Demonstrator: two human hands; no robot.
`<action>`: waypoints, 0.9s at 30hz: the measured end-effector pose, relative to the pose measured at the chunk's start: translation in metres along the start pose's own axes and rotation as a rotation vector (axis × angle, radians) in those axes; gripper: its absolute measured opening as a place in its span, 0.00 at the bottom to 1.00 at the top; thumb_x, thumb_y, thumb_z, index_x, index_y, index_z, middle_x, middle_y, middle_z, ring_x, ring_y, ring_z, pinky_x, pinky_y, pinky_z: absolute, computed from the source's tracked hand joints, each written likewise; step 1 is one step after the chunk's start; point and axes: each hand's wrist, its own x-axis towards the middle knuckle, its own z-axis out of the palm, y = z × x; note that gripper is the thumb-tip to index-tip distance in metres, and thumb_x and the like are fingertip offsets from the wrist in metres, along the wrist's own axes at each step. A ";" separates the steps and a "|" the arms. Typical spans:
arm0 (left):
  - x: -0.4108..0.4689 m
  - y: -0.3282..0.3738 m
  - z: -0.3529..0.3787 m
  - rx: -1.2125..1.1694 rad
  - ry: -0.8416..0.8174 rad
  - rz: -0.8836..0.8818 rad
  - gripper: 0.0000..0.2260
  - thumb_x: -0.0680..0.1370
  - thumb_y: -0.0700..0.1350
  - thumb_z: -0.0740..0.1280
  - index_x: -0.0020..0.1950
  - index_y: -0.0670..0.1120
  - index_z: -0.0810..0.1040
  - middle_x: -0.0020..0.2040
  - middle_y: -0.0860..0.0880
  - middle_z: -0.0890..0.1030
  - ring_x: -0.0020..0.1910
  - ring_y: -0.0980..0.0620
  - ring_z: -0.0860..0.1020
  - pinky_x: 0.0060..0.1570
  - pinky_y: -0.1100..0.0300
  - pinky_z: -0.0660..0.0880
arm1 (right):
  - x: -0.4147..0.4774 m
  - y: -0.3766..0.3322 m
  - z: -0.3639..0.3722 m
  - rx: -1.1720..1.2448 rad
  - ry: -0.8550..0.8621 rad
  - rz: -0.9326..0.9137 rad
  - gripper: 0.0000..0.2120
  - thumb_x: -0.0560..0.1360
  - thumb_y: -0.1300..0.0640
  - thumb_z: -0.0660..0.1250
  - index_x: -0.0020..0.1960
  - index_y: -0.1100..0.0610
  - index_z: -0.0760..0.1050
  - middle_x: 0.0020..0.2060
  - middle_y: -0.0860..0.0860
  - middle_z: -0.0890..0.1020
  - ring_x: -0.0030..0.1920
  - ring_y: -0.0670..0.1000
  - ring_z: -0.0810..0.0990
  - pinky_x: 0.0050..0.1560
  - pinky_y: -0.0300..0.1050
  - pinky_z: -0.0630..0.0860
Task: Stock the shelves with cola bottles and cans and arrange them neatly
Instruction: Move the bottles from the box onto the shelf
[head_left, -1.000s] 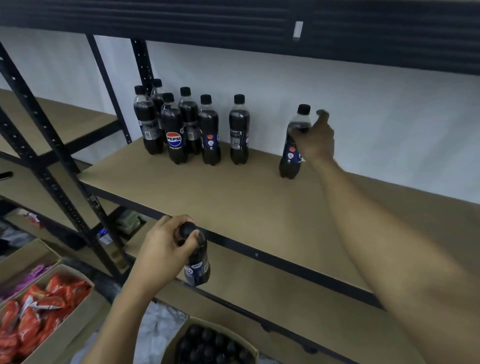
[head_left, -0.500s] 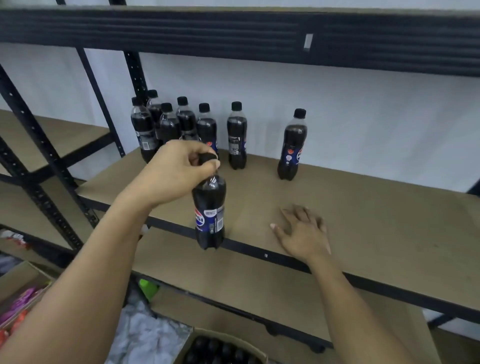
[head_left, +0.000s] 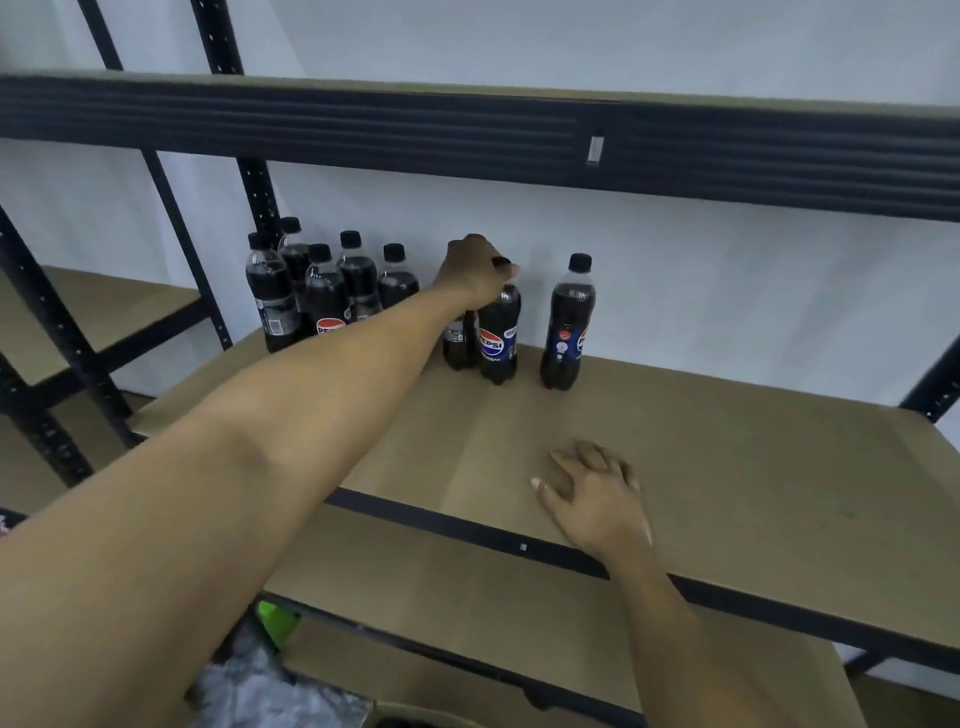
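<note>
The left hand (head_left: 475, 270) reaches to the back of the shelf (head_left: 727, 441). Its fingers curl round the top of a Pepsi bottle (head_left: 500, 338) and hide the cap. The bottle stands straight up, top up and bottom down, and its bottom looks like it sits on the brown shelf board. Its label with the word PEPSI faces the camera. It is close to the white wall (head_left: 727, 291).

A second bottle (head_left: 458, 340) stands just behind it on the left, and they look like they touch. Another bottle (head_left: 566, 322) stands alone near it on the right, also upright, with its black cap up. Five more bottles (head_left: 324, 296) stand together in a bunch at the left end of the shelf, next to a black post (head_left: 254, 192).

The right hand (head_left: 597, 499) lies flat on the shelf near the black front edge. Its fingers are spread out and it holds nothing.

A dark beam (head_left: 415, 130) of the shelf above runs across the top.
</note>
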 end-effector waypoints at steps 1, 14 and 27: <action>0.009 -0.001 0.006 0.001 0.003 -0.014 0.16 0.80 0.50 0.68 0.60 0.40 0.81 0.57 0.44 0.82 0.56 0.47 0.80 0.52 0.58 0.75 | 0.001 0.000 0.000 -0.002 -0.001 0.001 0.31 0.78 0.29 0.51 0.77 0.41 0.66 0.77 0.49 0.65 0.79 0.53 0.56 0.78 0.59 0.51; 0.020 -0.028 0.035 0.010 0.007 0.003 0.19 0.80 0.50 0.67 0.68 0.44 0.73 0.62 0.45 0.79 0.61 0.44 0.79 0.50 0.58 0.72 | 0.006 0.002 0.001 0.019 -0.004 0.000 0.32 0.78 0.29 0.52 0.76 0.42 0.66 0.76 0.48 0.65 0.78 0.53 0.57 0.78 0.57 0.50; -0.166 -0.186 0.052 0.565 -0.356 -0.013 0.30 0.81 0.67 0.43 0.82 0.58 0.52 0.83 0.52 0.49 0.81 0.49 0.46 0.77 0.37 0.45 | 0.000 -0.010 -0.002 -0.037 -0.085 0.059 0.31 0.80 0.31 0.50 0.79 0.43 0.60 0.80 0.47 0.57 0.80 0.52 0.53 0.79 0.56 0.49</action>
